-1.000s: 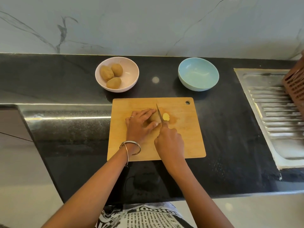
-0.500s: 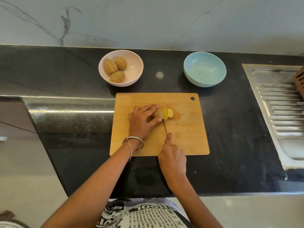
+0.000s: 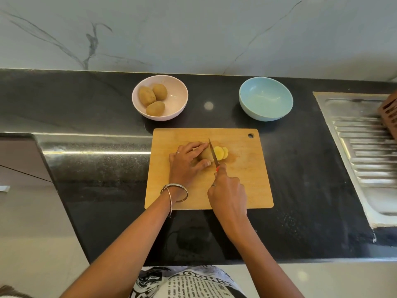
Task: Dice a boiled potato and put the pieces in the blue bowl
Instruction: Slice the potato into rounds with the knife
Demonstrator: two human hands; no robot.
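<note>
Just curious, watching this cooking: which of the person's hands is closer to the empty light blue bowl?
Right. The right hand, gripping the knife, is below the light blue bowl, slightly left of it. The left hand holds the potato farther left.

Potato (image 3: 205,155) on cutting board (image 3: 247,175); two bowls (image 3: 266,99) behind, sink drainer (image 3: 365,147) right.

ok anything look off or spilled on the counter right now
Nothing stands out. The cutting board lies flat on the black counter, the slices sit beside the knife on the board, the blue bowl is upright and empty, and three whole potatoes stay in the pink bowl.
</note>
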